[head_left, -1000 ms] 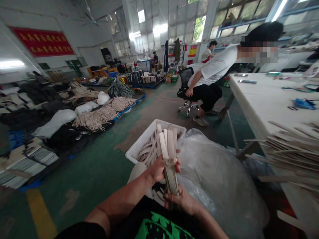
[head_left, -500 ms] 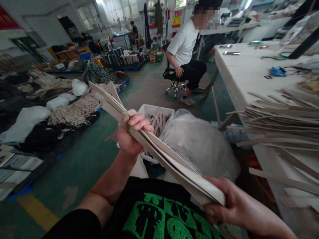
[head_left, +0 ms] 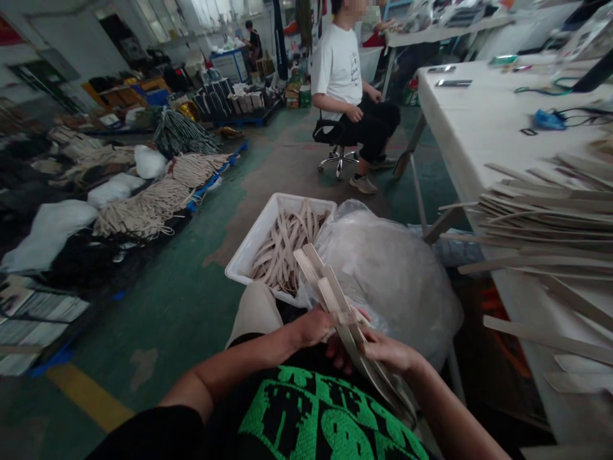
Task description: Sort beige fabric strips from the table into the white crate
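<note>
A bundle of flat beige strips (head_left: 334, 291) slants across my lap, its upper ends fanned slightly apart. What looks like a pale band goes around it between my hands. My left hand (head_left: 317, 327) is closed on the bundle from the left, with part of its fingers hidden behind the strips. My right hand (head_left: 390, 352) grips the same strips from the right, thumb toward the band. The lower ends curve down past my right wrist. Just beyond the bundle stands a white plastic bin (head_left: 245, 250) holding many similar loose strips (head_left: 287, 246).
A large clear plastic bag (head_left: 387, 275) bulges right of the bin. The white table (head_left: 460, 121) at right carries piled strips (head_left: 541, 211), some overhanging its edge. A person (head_left: 342, 76) sits on a wheeled chair ahead. Bundled cords (head_left: 143, 207) lie on pallets at left.
The bundle has come down and right, closer to my body, and is steeper. My left hand has lowered toward my right hand, which has moved up along the strips. The seated person has turned somewhat.
</note>
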The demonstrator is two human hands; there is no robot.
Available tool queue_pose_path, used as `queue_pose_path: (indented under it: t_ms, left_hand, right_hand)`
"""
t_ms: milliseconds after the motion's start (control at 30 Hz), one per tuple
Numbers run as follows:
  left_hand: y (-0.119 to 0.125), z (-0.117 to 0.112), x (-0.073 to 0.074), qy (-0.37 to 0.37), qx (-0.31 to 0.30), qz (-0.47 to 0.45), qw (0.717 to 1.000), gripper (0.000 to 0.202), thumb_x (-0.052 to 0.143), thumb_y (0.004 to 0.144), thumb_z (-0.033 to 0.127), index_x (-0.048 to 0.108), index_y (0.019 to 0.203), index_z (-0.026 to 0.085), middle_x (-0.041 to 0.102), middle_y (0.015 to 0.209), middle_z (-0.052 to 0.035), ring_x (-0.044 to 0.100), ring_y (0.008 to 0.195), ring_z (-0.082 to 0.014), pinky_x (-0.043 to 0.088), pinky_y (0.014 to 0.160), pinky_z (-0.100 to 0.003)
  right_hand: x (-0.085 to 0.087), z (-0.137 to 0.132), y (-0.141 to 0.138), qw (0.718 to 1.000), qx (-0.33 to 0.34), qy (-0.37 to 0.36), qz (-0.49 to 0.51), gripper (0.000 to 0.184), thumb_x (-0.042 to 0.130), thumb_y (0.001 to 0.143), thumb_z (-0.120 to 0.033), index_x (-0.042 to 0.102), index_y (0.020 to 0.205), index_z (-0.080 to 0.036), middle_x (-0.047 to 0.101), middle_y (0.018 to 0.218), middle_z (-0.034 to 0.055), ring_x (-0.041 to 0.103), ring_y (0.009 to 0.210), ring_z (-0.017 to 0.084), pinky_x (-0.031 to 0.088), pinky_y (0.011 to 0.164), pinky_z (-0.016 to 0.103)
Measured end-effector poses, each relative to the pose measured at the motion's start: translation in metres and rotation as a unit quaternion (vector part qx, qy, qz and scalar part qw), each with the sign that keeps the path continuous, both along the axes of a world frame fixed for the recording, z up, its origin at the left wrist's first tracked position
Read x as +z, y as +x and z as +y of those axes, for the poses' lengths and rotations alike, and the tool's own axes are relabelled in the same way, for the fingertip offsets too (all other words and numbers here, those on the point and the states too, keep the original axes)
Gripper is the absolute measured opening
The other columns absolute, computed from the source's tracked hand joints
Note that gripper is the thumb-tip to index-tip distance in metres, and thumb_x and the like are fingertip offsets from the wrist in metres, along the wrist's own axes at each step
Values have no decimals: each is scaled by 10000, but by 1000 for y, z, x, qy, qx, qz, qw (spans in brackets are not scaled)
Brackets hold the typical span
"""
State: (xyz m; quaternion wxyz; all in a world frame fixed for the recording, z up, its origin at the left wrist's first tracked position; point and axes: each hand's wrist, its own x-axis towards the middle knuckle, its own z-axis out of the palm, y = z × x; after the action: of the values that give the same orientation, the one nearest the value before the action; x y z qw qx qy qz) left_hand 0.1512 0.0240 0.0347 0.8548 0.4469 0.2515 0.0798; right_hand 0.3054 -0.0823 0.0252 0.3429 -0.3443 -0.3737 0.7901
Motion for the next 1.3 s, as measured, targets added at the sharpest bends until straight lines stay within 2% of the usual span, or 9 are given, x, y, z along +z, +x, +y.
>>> queue_pose_path:
  t_ms: [100,233,333,467,633,767,1000,1200,1300]
  left_hand:
    - [1,8,7,125,-76,41,988,552,788,661,603,724,979,156,712,740,-74,577,530,-146,384,466,-235]
    - [-1,20,9,62,-132,33,989,716,740,658,693,685,1105,136,687,699,-74,591,489,-159,397,458,-240]
    - [-4,24,-2,68,-57,32,996,759,750,628,719,682,1084,117,655,680,-57,537,472,-122,366,462,-227]
    - [-11,35,-19,166,60,56,983,643,719,684,721,712,884,111,623,680,-45,494,552,-107,385,537,-241]
    - [-14,49,-21,306,51,118,943,522,743,716,643,685,712,125,625,687,-22,535,654,-133,405,636,-247]
    - [-7,45,-15,313,60,118,941,495,689,772,627,703,718,136,645,715,-20,556,696,-156,436,697,-264]
    - [2,42,-10,334,-21,106,936,497,592,851,625,720,741,157,645,691,-23,577,751,-193,453,735,-282]
    - [45,61,-34,236,-135,28,962,691,475,841,769,745,854,134,726,851,-107,652,785,-193,490,775,-302]
    - [84,79,-62,307,-110,85,941,533,593,860,625,745,967,125,741,965,-107,665,869,-196,492,839,-303]
  right_hand:
    - [-1,30,-11,998,44,8,40,652,740,645,-725,710,924,-136,728,943,112,689,775,211,546,723,328]
    - [-10,44,-21,1000,-19,8,-7,538,745,706,-652,673,825,-132,665,635,34,598,500,139,476,496,240]
    - [-16,39,-27,991,-118,24,-61,492,717,760,-635,648,826,-153,593,553,-17,505,422,100,395,423,208]
    - [-21,27,-30,974,-188,23,-127,511,631,828,-668,646,828,-157,534,530,-33,429,415,77,331,425,203]
    - [-30,18,-30,954,-216,23,-206,575,580,829,-726,637,772,-157,518,520,-17,412,423,91,308,431,229]
    - [-29,14,-26,952,-229,21,-200,614,555,828,-750,659,877,-148,559,567,-3,452,435,108,336,454,245]
    - [-26,2,-16,925,-287,16,-249,601,602,800,-726,701,693,-143,631,548,74,556,514,172,432,531,294]
    - [-25,-24,17,864,-449,-36,-222,544,728,706,-690,708,673,-147,660,595,91,597,539,194,487,532,308]
    - [-21,-40,42,809,-560,-60,-169,467,798,666,-617,674,674,-166,633,611,61,554,496,162,447,456,279]
